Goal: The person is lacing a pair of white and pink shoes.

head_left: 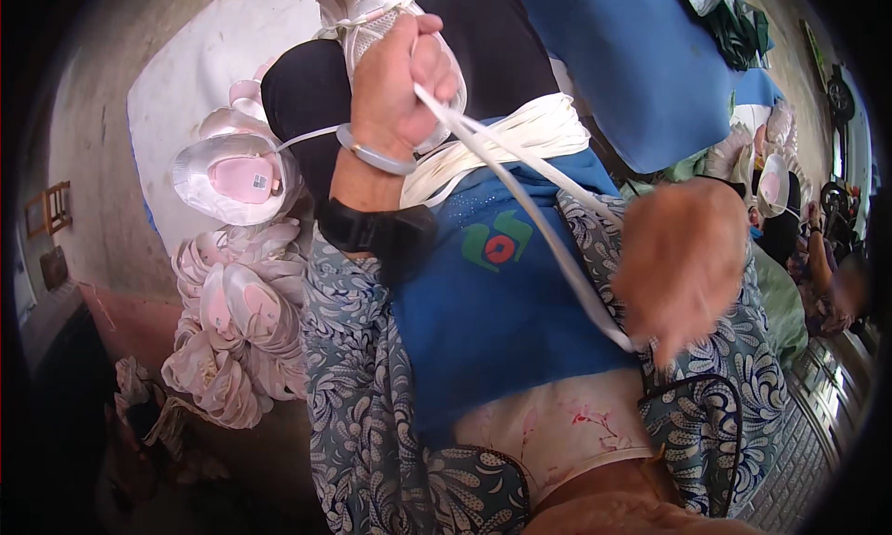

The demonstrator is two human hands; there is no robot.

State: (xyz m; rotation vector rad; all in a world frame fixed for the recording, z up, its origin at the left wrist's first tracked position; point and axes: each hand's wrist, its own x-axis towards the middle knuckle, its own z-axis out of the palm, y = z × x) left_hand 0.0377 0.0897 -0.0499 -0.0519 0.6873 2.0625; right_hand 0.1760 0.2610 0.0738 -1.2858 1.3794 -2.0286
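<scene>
A pale pink and white mesh shoe (360,14) rests between black-clad knees at the top. My left hand (404,79), with a grey bangle and a black wristband below it, is closed in front of that shoe, gripping a white shoelace (520,184). Two strands of the lace stretch from it down to the right. My right hand (683,261) is blurred by motion, its fingers curled; one strand runs into it, and a lace end shows by its fingertips. Across my lap, over a blue apron (511,321), lies a bundle of white laces (534,131).
On my left, a white shoe with a pink insole (243,177) sits at the edge of a pale sheet (200,66). Below it are several piled pink shoes (237,326). A blue cloth (632,56) covers something at upper right. Another person (818,265) sits at far right near more shoes.
</scene>
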